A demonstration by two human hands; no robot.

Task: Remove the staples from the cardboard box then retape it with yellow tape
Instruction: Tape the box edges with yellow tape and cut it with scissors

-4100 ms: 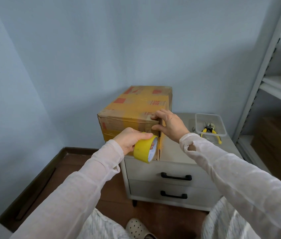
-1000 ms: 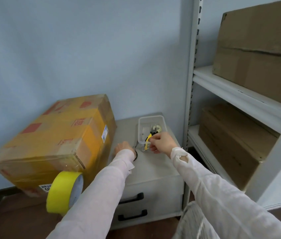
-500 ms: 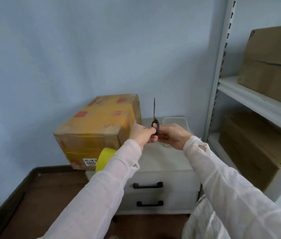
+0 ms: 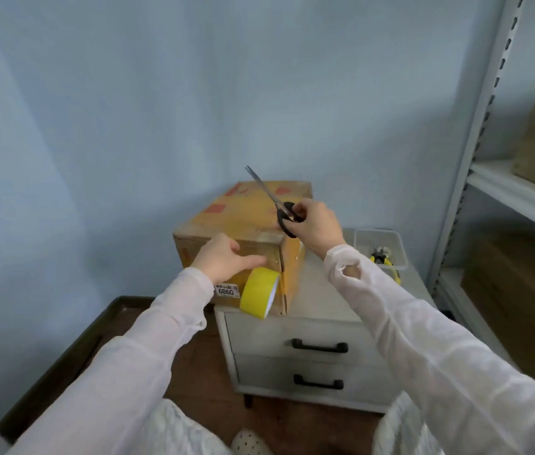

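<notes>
Since the last frame my right hand (image 4: 317,226) has carried the scissors (image 4: 284,211) above the cardboard box (image 4: 243,215), grip wrapped round their black handles. My left hand (image 4: 223,257) now lies against the box's front face, just above the hanging yellow tape roll (image 4: 258,295); whether its grip holds anything, I cannot tell.

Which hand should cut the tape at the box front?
Right hand: it grips the scissors above the box. The left hand is beside the yellow tape roll, placed to steady it.
</notes>
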